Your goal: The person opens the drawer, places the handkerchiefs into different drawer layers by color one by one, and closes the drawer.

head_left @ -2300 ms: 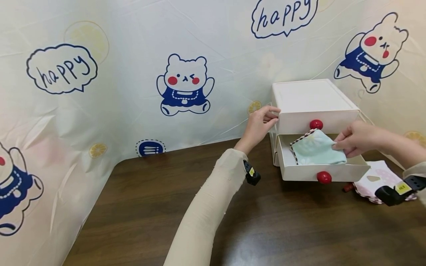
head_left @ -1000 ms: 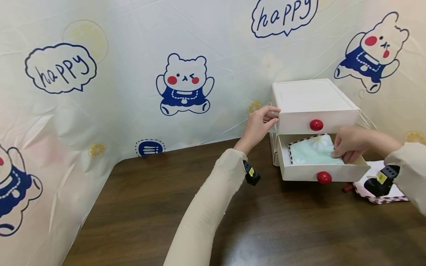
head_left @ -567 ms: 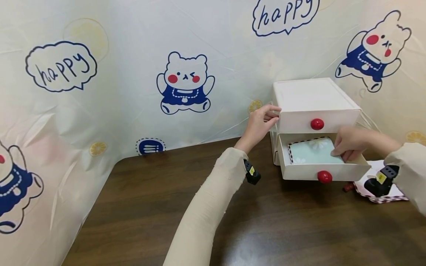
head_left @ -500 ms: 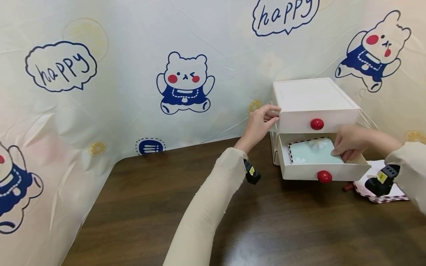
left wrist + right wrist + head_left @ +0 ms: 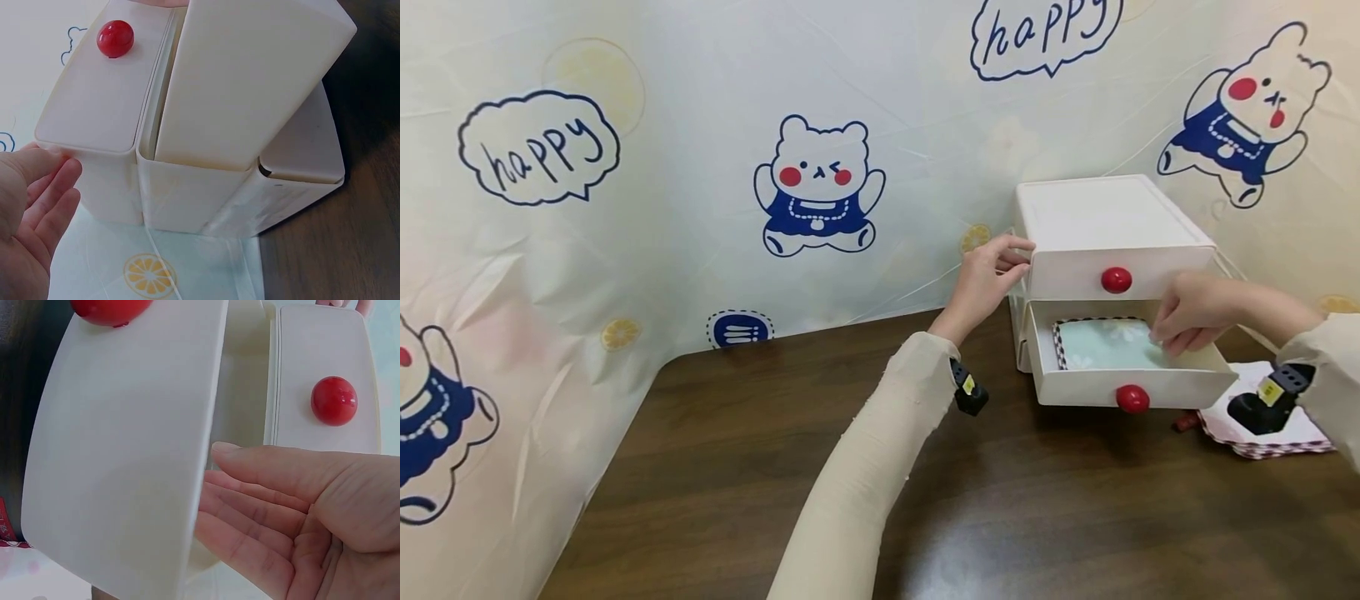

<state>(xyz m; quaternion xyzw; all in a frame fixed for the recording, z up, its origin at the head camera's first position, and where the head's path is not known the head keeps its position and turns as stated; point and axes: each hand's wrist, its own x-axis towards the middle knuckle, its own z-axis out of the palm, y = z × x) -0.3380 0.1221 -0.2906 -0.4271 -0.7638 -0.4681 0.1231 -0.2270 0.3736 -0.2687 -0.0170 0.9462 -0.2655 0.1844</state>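
Observation:
A white drawer unit (image 5: 1105,212) stands at the right of the table, one drawer (image 5: 1082,390) pulled out below its closed top drawer. Inside lies a folded mint-green towel (image 5: 1101,346) with daisies and a dark-and-light striped edge. My right hand (image 5: 1198,310) is over the drawer's right part, beside the towel's right end. In the right wrist view, thumb and fingers are apart and nothing shows between them; the towel is hidden there. My left hand (image 5: 987,279) touches the unit's left side near the top drawer's front corner, fingers loosely extended.
Pink-and-white folded cloths (image 5: 1217,423) with a checked edge lie right of the unit, partly behind my right wrist camera. A small dark-red object (image 5: 1185,422) is beside them. Red round knobs (image 5: 1132,398) stick out of the drawer fronts. A printed sheet (image 5: 925,133) hangs behind.
My right hand has lowered the towel from a tilt until it lies flat in the drawer, then let go and lifted slightly to the right. My left hand has stayed in place.

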